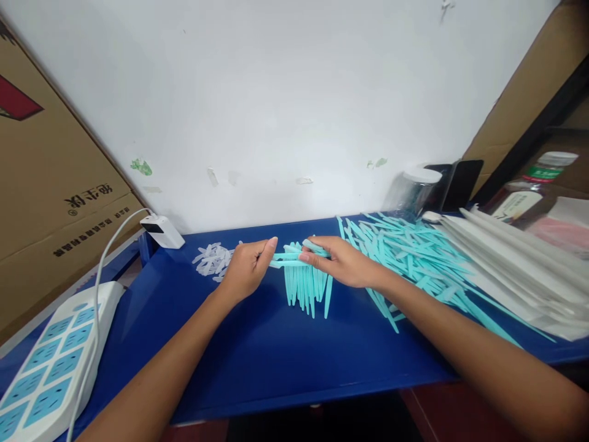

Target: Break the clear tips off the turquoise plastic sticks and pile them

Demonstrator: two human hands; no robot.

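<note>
My left hand [248, 267] is closed, thumb up, on one end of a slim teal plastic stick [288, 259]. My right hand [340, 261] grips the other end, with another teal piece [316, 248] held at its curled fingers. Under and just behind the held stick, a row of tapered teal sticks [306, 288] lies side by side, tips towards me. Left of it, partly behind my left hand, is a small pile of translucent whitish plastic pieces [212, 261]. A large loose heap of teal sticks [409, 252] spreads to the right, partly behind my right forearm.
A white power strip [59, 362] and a white plug-in device [162, 231] with a cable stand at left on the blue table [257, 362]. At right are stacked white sheets or bags [515, 270], a lidded clear jar [418, 190] and a bottle [529, 190]. Cardboard [50, 166] flanks the left.
</note>
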